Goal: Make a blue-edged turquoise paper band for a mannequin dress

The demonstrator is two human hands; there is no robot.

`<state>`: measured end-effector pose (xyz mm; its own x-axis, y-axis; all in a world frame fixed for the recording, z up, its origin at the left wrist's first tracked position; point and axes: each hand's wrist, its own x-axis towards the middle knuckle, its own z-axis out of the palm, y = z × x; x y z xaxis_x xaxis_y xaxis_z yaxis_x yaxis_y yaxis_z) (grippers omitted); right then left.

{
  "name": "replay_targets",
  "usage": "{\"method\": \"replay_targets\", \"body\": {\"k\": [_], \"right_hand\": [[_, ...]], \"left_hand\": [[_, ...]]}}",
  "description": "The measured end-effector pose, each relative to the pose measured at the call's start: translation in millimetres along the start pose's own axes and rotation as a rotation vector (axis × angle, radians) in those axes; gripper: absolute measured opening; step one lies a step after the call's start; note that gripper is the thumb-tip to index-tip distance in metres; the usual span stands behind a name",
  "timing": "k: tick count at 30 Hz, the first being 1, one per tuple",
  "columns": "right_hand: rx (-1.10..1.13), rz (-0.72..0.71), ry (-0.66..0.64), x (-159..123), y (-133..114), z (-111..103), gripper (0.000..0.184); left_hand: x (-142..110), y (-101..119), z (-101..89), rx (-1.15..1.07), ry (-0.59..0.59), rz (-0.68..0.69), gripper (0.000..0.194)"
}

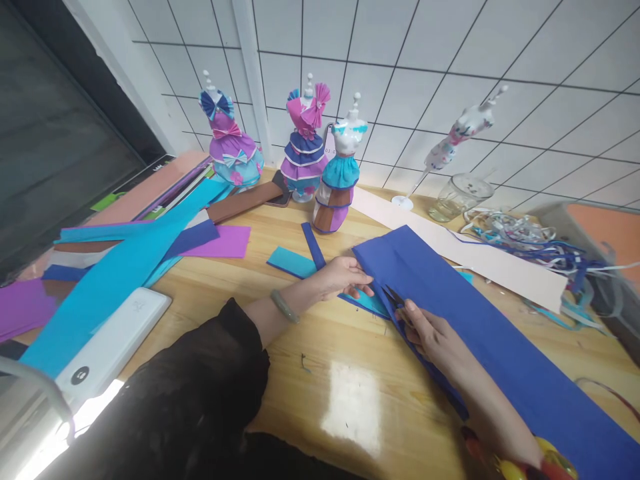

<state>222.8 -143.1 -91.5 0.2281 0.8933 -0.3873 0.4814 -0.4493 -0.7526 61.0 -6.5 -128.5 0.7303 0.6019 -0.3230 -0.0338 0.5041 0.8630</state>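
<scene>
A long, folded royal-blue sheet of crepe-like material (470, 313) lies slantwise over the right half of the table. At its near-left edge, the fingers of my left hand (347, 277) are closed in a pinch on the border. My right hand (427, 330) grips a pair of small dark scissors (393, 295), its blades pointing toward my left fingertips over that same edge. Beneath and beside my left hand lie a turquoise piece (293, 262) and a narrow blue strip (313, 245). The scissors' handles are mostly hidden by my right fingers.
Several small dress forms line the wall, among them one in a teal, brown and purple skirt (340, 180) and a bare one (445, 143). A glass jar (457, 198) and tangled scraps (520, 233) sit right. Coloured sheets (115, 267) and a white power bank (115, 340) are left.
</scene>
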Motion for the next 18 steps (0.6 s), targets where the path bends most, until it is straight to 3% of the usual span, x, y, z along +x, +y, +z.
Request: {"method": "replay_targets", "body": {"k": [10,18], "right_hand": [[-0.044,0.013,0.002,-0.1,-14.1,0.8,0.054],[0.046,0.066,-0.026,4.9,-11.1,5.9,0.051]], "left_hand": [[-0.1,0.0,-2.0,0.084,-0.049,0.033,0.012],[-0.9,0.8,-2.1,0.081,-0.045,0.023,0.017]]}}
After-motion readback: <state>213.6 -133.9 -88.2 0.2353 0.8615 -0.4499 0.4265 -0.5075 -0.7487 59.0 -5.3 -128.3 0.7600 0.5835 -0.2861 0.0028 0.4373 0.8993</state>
